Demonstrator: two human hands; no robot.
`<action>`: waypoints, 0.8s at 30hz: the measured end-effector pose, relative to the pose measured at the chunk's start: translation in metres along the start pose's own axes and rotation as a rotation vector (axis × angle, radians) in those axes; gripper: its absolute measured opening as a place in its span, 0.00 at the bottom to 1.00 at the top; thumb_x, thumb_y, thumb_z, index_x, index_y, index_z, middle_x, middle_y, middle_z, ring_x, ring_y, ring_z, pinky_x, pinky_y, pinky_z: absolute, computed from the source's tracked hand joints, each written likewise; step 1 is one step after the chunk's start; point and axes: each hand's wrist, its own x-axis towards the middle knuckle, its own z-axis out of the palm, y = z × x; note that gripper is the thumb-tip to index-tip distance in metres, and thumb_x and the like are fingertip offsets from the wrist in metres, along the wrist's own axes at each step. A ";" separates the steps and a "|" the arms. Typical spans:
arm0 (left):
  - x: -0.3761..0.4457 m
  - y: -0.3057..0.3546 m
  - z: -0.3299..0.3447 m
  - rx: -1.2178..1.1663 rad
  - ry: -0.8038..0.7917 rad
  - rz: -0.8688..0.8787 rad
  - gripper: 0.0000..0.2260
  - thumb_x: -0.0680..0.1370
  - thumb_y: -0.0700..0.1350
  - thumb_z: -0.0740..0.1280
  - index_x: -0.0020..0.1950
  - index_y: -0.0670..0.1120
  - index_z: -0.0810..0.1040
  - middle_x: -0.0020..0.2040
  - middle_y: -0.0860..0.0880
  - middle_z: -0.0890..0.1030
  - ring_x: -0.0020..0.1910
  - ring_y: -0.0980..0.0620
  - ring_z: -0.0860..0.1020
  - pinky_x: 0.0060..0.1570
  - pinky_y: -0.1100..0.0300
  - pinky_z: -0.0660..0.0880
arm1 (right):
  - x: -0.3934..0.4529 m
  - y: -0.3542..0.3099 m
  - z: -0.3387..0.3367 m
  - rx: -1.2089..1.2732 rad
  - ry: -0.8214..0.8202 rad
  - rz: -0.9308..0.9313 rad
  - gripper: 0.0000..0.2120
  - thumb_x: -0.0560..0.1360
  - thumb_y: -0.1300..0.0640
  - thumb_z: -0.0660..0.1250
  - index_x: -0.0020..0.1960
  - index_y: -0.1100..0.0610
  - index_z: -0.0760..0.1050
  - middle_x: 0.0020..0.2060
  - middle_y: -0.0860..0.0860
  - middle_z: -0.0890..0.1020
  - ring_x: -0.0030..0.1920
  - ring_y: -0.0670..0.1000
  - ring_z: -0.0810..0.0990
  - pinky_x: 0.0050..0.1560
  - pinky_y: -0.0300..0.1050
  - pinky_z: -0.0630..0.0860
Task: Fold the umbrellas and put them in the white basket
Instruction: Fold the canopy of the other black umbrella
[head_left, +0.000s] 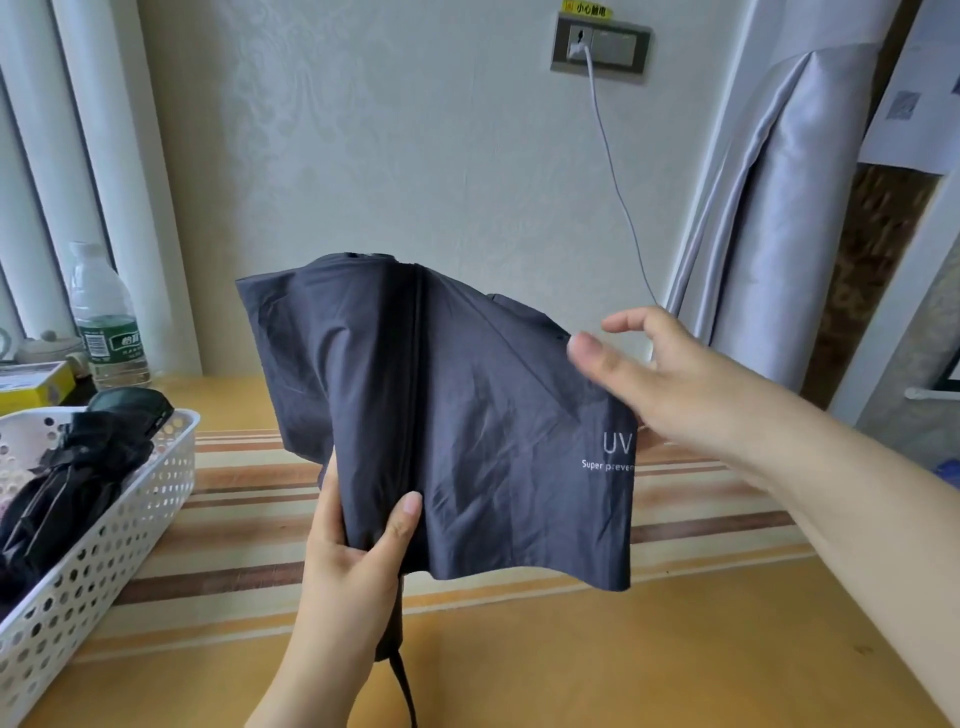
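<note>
Dark grey umbrella (457, 415) held upright above tabletop (571, 665), canopy loose. Left hand (358, 561) grip clenched round its lower part. Right hand (660, 374) grip released, fingers spread, touching canopy edge. White basket (93, 551) at left, black umbrella (67, 467) inside. Water bottle (106, 322) behind.

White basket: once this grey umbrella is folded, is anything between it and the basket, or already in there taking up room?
Nothing visible stands on the table between the grey umbrella, held in the left hand, and the white basket. Inside, a black umbrella already fills much of the visible part of the basket.
</note>
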 end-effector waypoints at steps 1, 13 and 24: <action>0.000 0.000 -0.001 0.014 0.003 0.006 0.31 0.68 0.48 0.70 0.71 0.54 0.69 0.65 0.54 0.77 0.63 0.59 0.75 0.67 0.52 0.69 | -0.005 0.001 0.002 -0.062 -0.011 -0.012 0.38 0.58 0.23 0.64 0.63 0.37 0.61 0.42 0.42 0.84 0.44 0.43 0.82 0.55 0.47 0.76; 0.004 -0.010 -0.003 0.052 0.010 0.053 0.30 0.71 0.49 0.74 0.72 0.55 0.68 0.69 0.54 0.73 0.68 0.56 0.71 0.69 0.47 0.67 | -0.012 0.027 0.011 0.168 -0.081 -0.263 0.28 0.79 0.63 0.62 0.61 0.29 0.67 0.34 0.48 0.83 0.32 0.49 0.78 0.39 0.43 0.74; 0.001 -0.007 -0.002 0.129 -0.022 0.086 0.34 0.68 0.52 0.74 0.73 0.54 0.67 0.69 0.55 0.74 0.68 0.58 0.71 0.70 0.49 0.65 | 0.013 0.013 0.018 0.160 -0.067 -0.065 0.13 0.77 0.45 0.64 0.61 0.42 0.75 0.56 0.42 0.79 0.57 0.42 0.78 0.57 0.39 0.73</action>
